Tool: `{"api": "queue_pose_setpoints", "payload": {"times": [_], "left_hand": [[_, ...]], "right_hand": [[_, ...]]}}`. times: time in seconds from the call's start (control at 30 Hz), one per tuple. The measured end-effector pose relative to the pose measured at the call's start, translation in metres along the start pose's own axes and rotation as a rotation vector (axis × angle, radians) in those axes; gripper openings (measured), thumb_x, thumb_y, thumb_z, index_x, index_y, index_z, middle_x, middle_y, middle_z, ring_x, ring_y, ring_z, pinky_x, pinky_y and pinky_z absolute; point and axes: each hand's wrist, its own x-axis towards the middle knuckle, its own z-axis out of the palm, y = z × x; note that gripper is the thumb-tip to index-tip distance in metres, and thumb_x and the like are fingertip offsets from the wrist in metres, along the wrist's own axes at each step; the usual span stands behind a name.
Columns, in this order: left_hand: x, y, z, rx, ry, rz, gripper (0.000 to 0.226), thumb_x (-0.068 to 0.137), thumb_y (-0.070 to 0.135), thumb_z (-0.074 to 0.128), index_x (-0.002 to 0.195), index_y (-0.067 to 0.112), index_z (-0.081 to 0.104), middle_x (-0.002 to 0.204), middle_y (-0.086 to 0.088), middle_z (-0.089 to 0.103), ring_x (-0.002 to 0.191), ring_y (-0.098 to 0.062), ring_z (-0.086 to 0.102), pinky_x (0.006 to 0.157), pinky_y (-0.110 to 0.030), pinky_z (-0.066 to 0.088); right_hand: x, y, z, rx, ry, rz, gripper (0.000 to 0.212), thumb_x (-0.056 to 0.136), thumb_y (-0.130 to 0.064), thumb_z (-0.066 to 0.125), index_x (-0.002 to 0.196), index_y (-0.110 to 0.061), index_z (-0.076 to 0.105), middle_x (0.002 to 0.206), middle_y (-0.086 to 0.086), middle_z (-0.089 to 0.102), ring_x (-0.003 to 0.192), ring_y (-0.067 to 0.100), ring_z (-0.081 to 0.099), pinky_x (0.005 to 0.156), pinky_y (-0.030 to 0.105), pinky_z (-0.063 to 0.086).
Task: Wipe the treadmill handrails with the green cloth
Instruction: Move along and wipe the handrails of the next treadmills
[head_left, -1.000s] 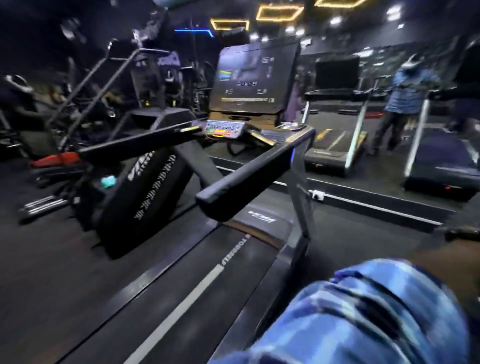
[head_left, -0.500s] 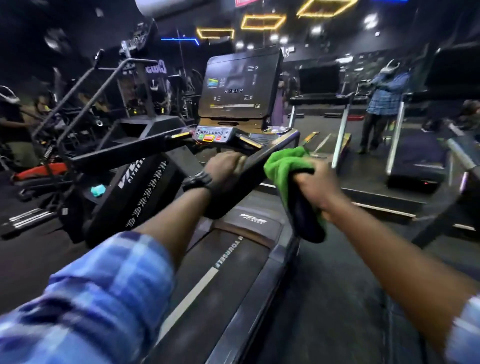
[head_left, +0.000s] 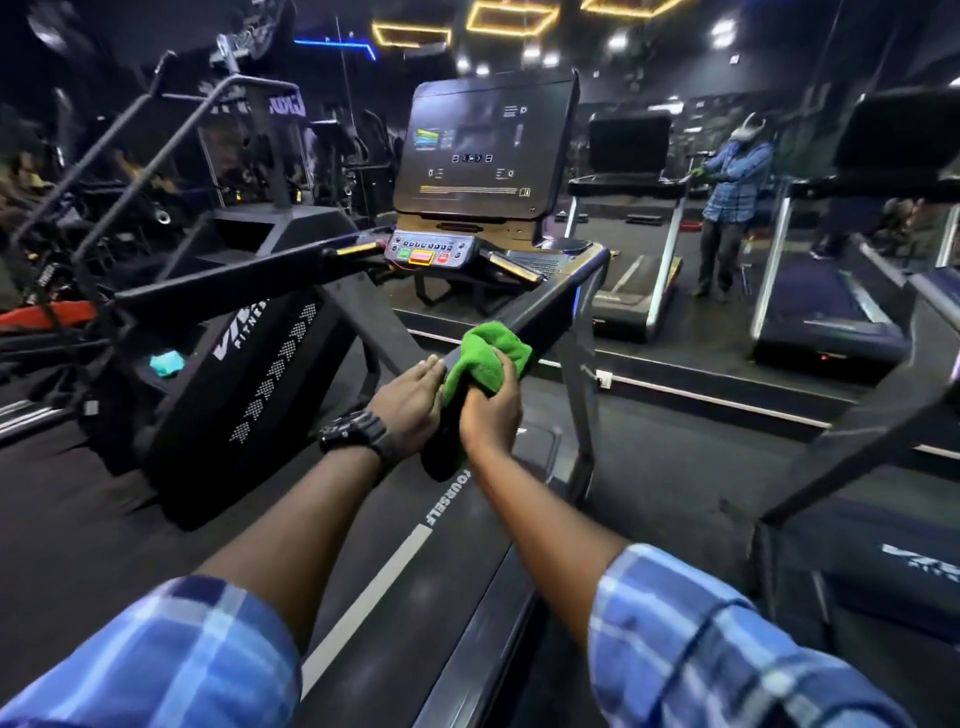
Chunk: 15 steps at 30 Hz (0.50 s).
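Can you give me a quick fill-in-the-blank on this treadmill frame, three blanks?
1. The right hand grips a cloth whose colour is ____.
2. The cloth is wrapped over the treadmill's ____-side handrail.
3. The left hand, resting on the same handrail beside the cloth, has a ____ on its wrist.

Missing words: green; right; watch

"YOURSELF" on treadmill belt (head_left: 395, 566); "FITNESS" on stair machine (head_left: 249, 374).

Green cloth (head_left: 485, 358), blk handrail (head_left: 550, 314), blue-plaid sleeves (head_left: 717, 644).
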Motion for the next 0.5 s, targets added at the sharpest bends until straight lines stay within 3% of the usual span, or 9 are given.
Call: {"api": "queue_pose_setpoints", "payload": {"times": [0.2, 0.27, 0.33, 0.43, 0.5], "left_hand": [[-0.002, -0.006, 0.004, 0.015, 0.051, 0.07, 0.056, 0.094, 0.014, 0.04, 0.147, 0.005, 0.028, 0.155, -0.01, 0.029, 0.142, -0.02, 0.029, 0.113, -0.02, 0.019], [-0.001, -0.005, 0.007, 0.004, 0.076, 0.058, 0.056, 0.095, 0.022, 0.036, 0.147, 0.003, 0.028, 0.154, -0.013, 0.029, 0.142, -0.02, 0.028, 0.114, -0.019, 0.015], [-0.005, -0.003, 0.005, 0.006, 0.089, 0.056, 0.059, 0.092, 0.029, 0.028, 0.144, 0.001, 0.034, 0.15, -0.015, 0.036, 0.14, -0.023, 0.033, 0.114, -0.02, 0.016], [-0.005, 0.007, 0.006, 0.012, 0.127, 0.033, 0.041, 0.091, 0.023, 0.032, 0.116, -0.001, 0.054, 0.125, -0.019, 0.056, 0.118, -0.033, 0.052, 0.102, -0.025, 0.03], [-0.007, 0.01, 0.007, -0.005, 0.135, -0.011, 0.036, 0.089, 0.023, 0.032, 0.109, 0.001, 0.053, 0.116, -0.018, 0.056, 0.11, -0.034, 0.054, 0.096, -0.029, 0.033]], "right_hand": [[-0.008, 0.041, 0.005, -0.021, -0.161, -0.277, 0.049, 0.078, -0.019, 0.064, 0.126, -0.025, 0.063, 0.13, 0.0, 0.063, 0.122, 0.018, 0.056, 0.104, 0.042, 0.043], [0.004, 0.052, -0.002, 0.015, -0.196, -0.262, 0.05, 0.076, -0.017, 0.061, 0.125, -0.027, 0.063, 0.13, -0.002, 0.063, 0.122, 0.015, 0.056, 0.105, 0.042, 0.043], [0.024, 0.027, 0.008, -0.039, -0.101, -0.182, 0.053, 0.069, -0.016, 0.053, 0.119, -0.028, 0.067, 0.125, 0.001, 0.065, 0.119, 0.019, 0.057, 0.105, 0.038, 0.041], [0.059, -0.008, 0.019, -0.344, -0.22, -0.344, 0.045, 0.067, -0.021, 0.055, 0.107, -0.029, 0.073, 0.114, 0.005, 0.068, 0.114, 0.027, 0.054, 0.101, 0.034, 0.039], [0.061, 0.007, 0.009, -0.361, -0.334, -0.489, 0.04, 0.07, -0.023, 0.058, 0.107, -0.029, 0.073, 0.11, 0.003, 0.069, 0.112, 0.026, 0.054, 0.1, 0.037, 0.04]]}}
